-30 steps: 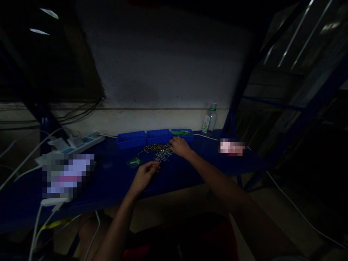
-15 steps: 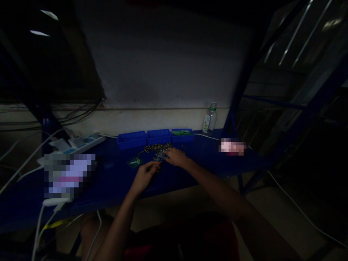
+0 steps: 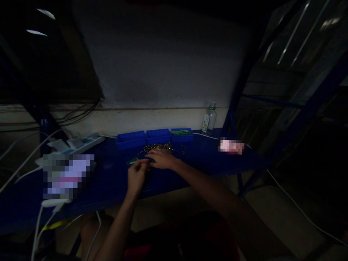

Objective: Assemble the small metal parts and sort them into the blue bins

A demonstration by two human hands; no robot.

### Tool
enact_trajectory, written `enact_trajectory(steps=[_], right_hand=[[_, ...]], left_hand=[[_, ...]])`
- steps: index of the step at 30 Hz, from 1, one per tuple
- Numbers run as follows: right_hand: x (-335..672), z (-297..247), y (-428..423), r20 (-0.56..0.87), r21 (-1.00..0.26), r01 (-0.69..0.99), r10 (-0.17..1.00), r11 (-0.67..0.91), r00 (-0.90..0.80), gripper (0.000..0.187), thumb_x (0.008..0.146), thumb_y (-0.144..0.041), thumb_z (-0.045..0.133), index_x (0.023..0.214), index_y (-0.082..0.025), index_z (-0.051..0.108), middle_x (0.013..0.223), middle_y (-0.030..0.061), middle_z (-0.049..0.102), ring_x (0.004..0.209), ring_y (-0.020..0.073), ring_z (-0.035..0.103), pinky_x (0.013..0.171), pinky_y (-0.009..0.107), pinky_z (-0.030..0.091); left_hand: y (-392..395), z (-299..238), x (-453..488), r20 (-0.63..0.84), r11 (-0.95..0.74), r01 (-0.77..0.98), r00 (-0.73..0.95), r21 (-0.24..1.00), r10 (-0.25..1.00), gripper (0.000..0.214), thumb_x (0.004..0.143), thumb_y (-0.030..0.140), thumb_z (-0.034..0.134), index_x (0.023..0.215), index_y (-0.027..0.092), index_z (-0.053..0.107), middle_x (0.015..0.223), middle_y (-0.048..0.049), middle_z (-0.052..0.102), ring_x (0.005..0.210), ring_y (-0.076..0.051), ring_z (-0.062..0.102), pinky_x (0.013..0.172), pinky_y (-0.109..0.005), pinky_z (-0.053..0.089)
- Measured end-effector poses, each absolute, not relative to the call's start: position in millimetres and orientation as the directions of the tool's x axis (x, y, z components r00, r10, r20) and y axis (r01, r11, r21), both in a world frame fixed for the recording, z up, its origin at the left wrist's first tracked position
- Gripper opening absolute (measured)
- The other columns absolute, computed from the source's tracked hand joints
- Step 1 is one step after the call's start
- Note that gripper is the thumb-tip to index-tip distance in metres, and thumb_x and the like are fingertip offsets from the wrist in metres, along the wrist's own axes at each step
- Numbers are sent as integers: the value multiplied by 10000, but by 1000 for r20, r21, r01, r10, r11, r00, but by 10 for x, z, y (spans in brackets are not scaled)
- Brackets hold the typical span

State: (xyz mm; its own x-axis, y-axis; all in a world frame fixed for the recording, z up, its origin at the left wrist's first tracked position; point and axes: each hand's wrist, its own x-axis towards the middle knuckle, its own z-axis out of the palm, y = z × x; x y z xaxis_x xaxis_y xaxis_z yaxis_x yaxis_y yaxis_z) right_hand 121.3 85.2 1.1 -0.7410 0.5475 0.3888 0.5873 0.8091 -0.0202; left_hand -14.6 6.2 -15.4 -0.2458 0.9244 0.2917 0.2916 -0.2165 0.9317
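Observation:
My left hand [image 3: 136, 177] is closed, thumb and fingertips pinched together above the blue tabletop [image 3: 108, 183]; what they hold, if anything, is too small and dark to make out. My right hand [image 3: 163, 159] lies palm down with its fingers stretched out to the left, its fingertips close to those of my left hand. Just beyond my right hand spreads a pile of small metal pieces [image 3: 164, 146] that look like screws, partly covered by the hand. A small green packet [image 3: 132, 161] rests beyond my left hand, partly hidden by it.
Three blue bins stand along the wall: the left bin [image 3: 131, 141], the middle bin [image 3: 158, 137] and the right bin [image 3: 181, 138], which holds green packets. A clear bottle [image 3: 209, 121] stands to their right. A power strip [image 3: 83, 145] with white cables lies at left. Blurred-out items flank the work area.
Both hands have moved left, toward the green packet. My right hand has come off the pile's middle and toward me; the silvery pieces beneath it are now hidden or moved.

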Motion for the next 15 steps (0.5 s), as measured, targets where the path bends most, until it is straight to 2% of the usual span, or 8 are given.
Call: enact_trajectory(steps=[2,5,7,9,12,15], right_hand=[[1139,-22,851,336,-2,599,565,801,-754,404,824,-455,494,1134,-201,551,1094,76,563,1021,216,479,878,357,377],[1093,-67,845,299,18,615,582,789,-756,390,842,-479,447,1055,-187,596,1012,83,594,969,215,506,853,358,391],[1092,-84,838,303,22,610,576,792,-759,384,859,-470,421,1031,-180,605,999,87,597,954,206,512,854,350,389],[1103,-93,827,305,23,606,571,795,-762,366,865,-453,421,1027,-181,605,1006,88,594,957,202,510,855,347,388],[1144,-97,813,312,37,623,583,782,-750,296,883,-377,421,1012,-182,602,1018,83,584,981,198,494,863,347,382],[1235,-82,809,318,68,657,608,751,-728,242,891,-301,417,1003,-178,593,1037,87,565,1016,204,464,866,355,375]], left_hand=[[44,-119,-207,341,-227,327,-350,917,873,364,743,418,505,913,122,630,664,-29,628,597,-157,578,557,-235,439],[42,-33,-389,473,-230,540,-366,809,802,349,775,398,461,934,137,629,844,-69,654,752,-190,602,688,-275,459],[69,16,-546,522,-176,749,-254,639,814,335,781,375,455,951,148,633,953,-95,640,863,-224,586,777,-316,438],[106,34,-682,466,-131,885,-106,448,878,338,759,358,485,980,152,636,977,-116,630,889,-250,573,806,-341,421],[141,11,-779,364,-120,952,9,281,931,340,743,340,513,1021,180,628,975,-115,628,890,-261,569,795,-338,419],[148,-12,-767,373,-127,977,54,173,926,344,769,342,484,1052,193,612,986,-117,620,882,-264,567,764,-333,420]])
